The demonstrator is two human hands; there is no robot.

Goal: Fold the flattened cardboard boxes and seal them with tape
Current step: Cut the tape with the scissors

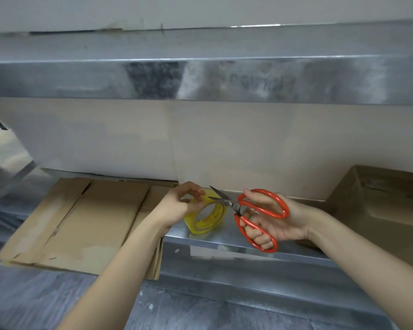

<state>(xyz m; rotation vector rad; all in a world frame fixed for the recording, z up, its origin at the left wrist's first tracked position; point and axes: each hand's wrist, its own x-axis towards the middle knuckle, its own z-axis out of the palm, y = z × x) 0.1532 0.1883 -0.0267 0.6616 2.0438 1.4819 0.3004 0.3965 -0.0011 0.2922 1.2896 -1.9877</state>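
A roll of yellowish clear tape (pixel 206 219) stands on edge on the lower metal shelf (pixel 224 241). My left hand (pixel 184 206) pinches the roll at its top. My right hand (pixel 270 220) grips red-handled scissors (pixel 255 210), fingers through the loops. The blades are parted and point left at the top of the roll. A stack of flattened cardboard boxes (pixel 88 222) lies on the shelf to the left, under my left forearm.
An upper metal shelf (pixel 200 77) overhangs the work area. A large cardboard sheet (pixel 224 144) leans against the back. A brown box (pixel 379 210) sits at the right. Grey floor (pixel 57 301) lies below the shelf.
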